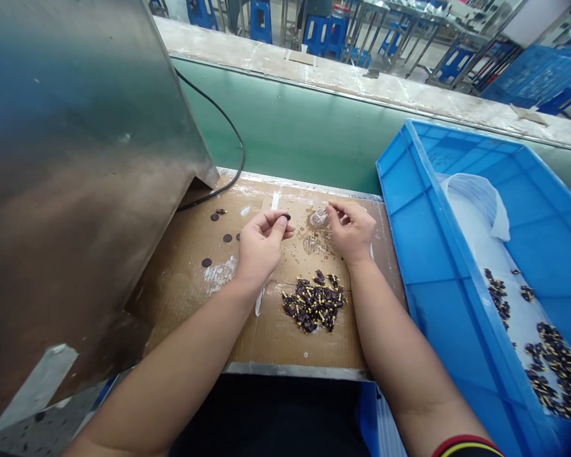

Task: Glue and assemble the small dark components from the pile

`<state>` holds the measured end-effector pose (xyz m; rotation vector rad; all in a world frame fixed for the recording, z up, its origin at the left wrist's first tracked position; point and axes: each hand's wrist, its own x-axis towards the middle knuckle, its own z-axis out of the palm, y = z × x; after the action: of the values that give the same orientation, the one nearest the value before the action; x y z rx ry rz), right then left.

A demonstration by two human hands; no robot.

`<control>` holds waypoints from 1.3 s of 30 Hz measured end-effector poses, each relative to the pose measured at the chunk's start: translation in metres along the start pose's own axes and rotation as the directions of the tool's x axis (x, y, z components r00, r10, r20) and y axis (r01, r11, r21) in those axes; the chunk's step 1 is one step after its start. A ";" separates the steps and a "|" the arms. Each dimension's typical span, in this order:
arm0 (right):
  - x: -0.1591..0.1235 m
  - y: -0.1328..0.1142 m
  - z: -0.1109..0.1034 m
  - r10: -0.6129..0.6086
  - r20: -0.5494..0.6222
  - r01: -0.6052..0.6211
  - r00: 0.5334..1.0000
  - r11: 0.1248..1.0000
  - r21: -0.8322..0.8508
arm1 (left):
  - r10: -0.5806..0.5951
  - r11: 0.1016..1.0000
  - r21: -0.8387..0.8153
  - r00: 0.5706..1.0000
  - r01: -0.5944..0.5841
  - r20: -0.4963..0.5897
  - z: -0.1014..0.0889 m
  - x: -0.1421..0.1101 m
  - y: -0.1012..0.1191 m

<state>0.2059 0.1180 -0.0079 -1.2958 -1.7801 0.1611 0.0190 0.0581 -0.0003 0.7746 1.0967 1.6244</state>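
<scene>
Bare forearms (200, 346) extend from the lower edge, nearest the viewer, toward a cardboard sheet (171, 304). Dark disc (287, 217): gripped at the fingertips of the left hand (261, 244), between thumb and fingers, above the cardboard sheet. Partly covered by the thumb, it shows as a narrow oval, its long axis running roughly left to right, its exposed end directed toward the right hand (354, 231). Right hand: fingers curled, thumb and forefinger tips brought together beside a clear round piece (318, 218); whether they pinch something small cannot be told. Nearer the viewer, between the forearms, lies a heap of dark, yellow-flecked pieces (314, 304). Left of the left hand, loose dark discs (227, 238) lie scattered on the cardboard sheet. At far left stands a metal panel (90, 158); a black cable (240, 146) curves beside it. At right, a blue crate (394, 254) contains white sheeting (476, 222) bearing similar flecked pieces. Behind rises a green panel (290, 127).
</scene>
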 end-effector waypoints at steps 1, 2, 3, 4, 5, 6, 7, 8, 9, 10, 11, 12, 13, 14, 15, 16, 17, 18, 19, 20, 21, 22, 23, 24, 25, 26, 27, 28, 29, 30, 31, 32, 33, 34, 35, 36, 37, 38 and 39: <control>0.000 0.000 0.000 -0.006 0.001 0.006 1.000 1.000 -0.007 | -0.009 1.000 -0.020 1.000 0.009 0.004 0.000 0.000 0.000; 0.000 0.000 0.000 -0.011 0.005 0.011 1.000 1.000 -0.013 | -0.016 0.999 -0.038 1.000 0.016 0.008 0.000 0.000 0.000; 0.000 0.000 0.000 -0.014 0.010 0.014 1.000 1.000 -0.020 | -0.021 0.999 -0.048 1.000 0.022 0.014 0.000 0.000 0.000; 0.000 -0.001 0.000 -0.013 0.019 0.013 1.000 0.999 -0.029 | -0.023 0.998 -0.050 1.000 0.024 0.017 0.000 0.000 0.000; 0.000 -0.001 0.000 -0.010 0.028 0.011 1.000 0.999 -0.040 | -0.021 0.999 -0.046 1.000 0.022 0.020 0.000 0.000 -0.001; -0.001 -0.001 0.000 -0.006 0.036 0.008 0.999 0.999 -0.047 | -0.016 0.999 -0.038 1.000 0.016 0.020 0.000 0.000 -0.001; -0.001 -0.001 0.000 -0.004 0.040 0.006 0.999 0.999 -0.049 | -0.008 1.000 -0.026 1.000 0.009 0.020 0.000 0.000 -0.002; -0.001 -0.001 0.000 -0.004 0.040 0.006 0.999 0.999 -0.046 | 0.001 1.000 -0.011 1.000 -0.001 0.020 -0.001 0.000 -0.002; 0.000 -0.001 0.000 -0.006 0.037 0.008 0.999 0.999 -0.040 | 0.012 1.000 0.004 1.000 -0.012 0.021 -0.001 0.000 -0.002; 0.000 -0.001 0.000 -0.011 0.033 0.012 0.999 0.999 -0.034 | 0.023 1.000 0.018 0.999 -0.024 0.021 -0.002 0.000 -0.003; 0.000 0.000 -0.001 -0.017 0.025 0.017 1.000 0.999 -0.030 | 0.034 0.999 0.030 0.999 -0.034 0.023 -0.002 0.001 -0.003; 0.000 0.000 -0.001 -0.023 0.018 0.024 1.000 0.999 -0.030 | 0.042 0.998 0.039 0.999 -0.043 0.023 -0.003 0.001 -0.003; 0.000 0.000 -0.001 -0.028 0.013 0.029 1.000 0.999 -0.033 | 0.049 0.998 0.047 0.999 -0.050 0.020 -0.003 0.001 -0.003; 0.000 0.001 -0.001 -0.031 0.010 0.031 0.999 0.999 -0.038 | 0.055 0.997 0.054 0.998 -0.056 0.018 -0.004 0.001 -0.003; -0.001 0.002 -0.001 -0.031 0.009 0.032 0.999 0.999 -0.043 | 0.060 0.996 0.060 0.998 -0.061 0.012 -0.004 0.001 -0.004; -0.001 0.004 -0.001 -0.030 0.008 0.031 1.000 0.998 -0.048 | 0.064 0.996 0.065 0.998 -0.065 0.007 -0.004 0.002 -0.004; -0.001 0.005 -0.001 -0.029 0.006 0.029 1.000 0.998 -0.051 | 0.069 0.995 0.069 0.998 -0.069 0.001 -0.005 0.002 -0.004; -0.001 0.007 -0.001 -0.027 0.004 0.028 1.000 0.998 -0.056 | 0.072 0.995 0.070 0.997 -0.072 -0.003 -0.005 0.003 -0.005; -0.001 0.009 -0.002 -0.028 0.005 0.028 1.000 0.998 -0.063 | 0.074 0.995 0.069 0.997 -0.073 -0.006 -0.005 0.003 -0.005; -0.001 0.010 -0.003 -0.028 0.007 0.029 1.000 0.997 -0.072 | 0.073 0.995 0.065 0.997 -0.072 -0.010 -0.005 0.004 -0.005; -0.001 0.010 -0.004 -0.026 0.006 0.027 1.000 0.996 -0.081 | 0.068 0.996 0.059 0.998 -0.067 -0.016 -0.005 0.004 -0.005; 0.000 0.009 -0.006 -0.021 -0.004 0.020 1.000 0.996 -0.087 | 0.059 0.997 0.048 0.998 -0.058 -0.021 -0.005 0.005 -0.005; 0.000 0.006 -0.009 -0.012 -0.031 0.010 0.999 0.996 -0.086 | 0.045 0.999 0.030 0.999 -0.045 -0.026 -0.005 0.005 -0.005; 0.001 0.001 -0.012 -0.001 -0.081 -0.005 0.997 0.997 -0.079 | 0.026 1.000 0.005 0.999 -0.026 -0.030 -0.004 0.005 -0.004; 0.002 -0.005 -0.016 0.013 -0.151 -0.023 0.988 0.997 -0.067 | 0.003 1.000 -0.024 0.999 -0.004 -0.032 -0.003 0.005 -0.003; 0.003 -0.012 -0.019 0.027 -0.222 -0.039 0.975 0.998 -0.049 | -0.023 0.998 -0.057 0.999 0.022 -0.031 -0.002 0.004 -0.001; 0.003 -0.020 -0.022 0.043 -0.274 -0.051 0.961 0.998 -0.023 | -0.050 0.995 -0.091 0.998 0.047 -0.027 -0.001 0.003 0.001; 0.003 -0.028 -0.024 0.065 -0.292 -0.063 0.954 0.998 0.018 | -0.077 0.989 -0.125 0.997 0.074 -0.017 0.001 0.002 0.003; 0.003 -0.035 -0.025 0.098 -0.267 -0.079 0.959 0.994 0.080 | -0.101 0.983 -0.154 0.995 0.099 -0.005 0.002 0.001 0.005; 0.002 -0.041 -0.026 0.141 -0.204 -0.107 0.969 0.980 0.170 | -0.122 0.977 -0.175 0.992 0.122 0.008 0.003 -0.001 0.006; 0.000 -0.047 -0.027 0.189 -0.116 -0.150 0.975 0.948 0.282 | -0.138 0.972 -0.189 0.990 0.139 0.020 0.004 -0.002 0.007; -0.003 -0.052 -0.026 0.233 -0.019 -0.206 0.972 0.893 0.401 | -0.147 0.970 -0.193 0.989 0.149 0.027 0.005 -0.003 0.008; -0.007 -0.056 -0.026 0.268 0.075 -0.268 0.960 0.815 0.513 | -0.146 0.971 -0.187 0.989 0.149 0.030 0.005 -0.004 0.009; -0.011 -0.059 -0.025 0.292 0.160 -0.327 0.943 0.725 0.606 | -0.135 0.976 -0.169 0.990 0.139 0.033 0.005 -0.005 0.009; -0.016 -0.062 -0.024 0.303 0.234 -0.379 0.924 0.634 0.674 | -0.119 0.982 -0.145 0.992 0.124 0.039 0.005 -0.006 0.008; -0.022 -0.064 -0.023 0.304 0.298 -0.423 0.905 0.555 0.716 | -0.102 0.987 -0.120 0.993 0.108 0.053 0.005 -0.007 0.008; -0.026 -0.065 -0.022 0.299 0.349 -0.457 0.888 0.495 0.739 | -0.086 0.991 -0.097 0.994 0.093 0.070 0.005 -0.007 0.007; -0.030 -0.066 -0.020 0.293 0.381 -0.478 0.877 0.455 0.751 | -0.072 0.994 -0.077 0.993 0.079 0.089 0.005 -0.008 0.007; -0.033 -0.067 -0.019 0.289 0.396 -0.488 0.872 0.431 0.759 | -0.059 0.996 -0.060 0.993 0.065 0.104 0.004 -0.009 0.006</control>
<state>0.1742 0.0545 0.0222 -0.9112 -1.1853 1.3291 0.0231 0.0506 0.0068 0.7660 0.9829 1.5430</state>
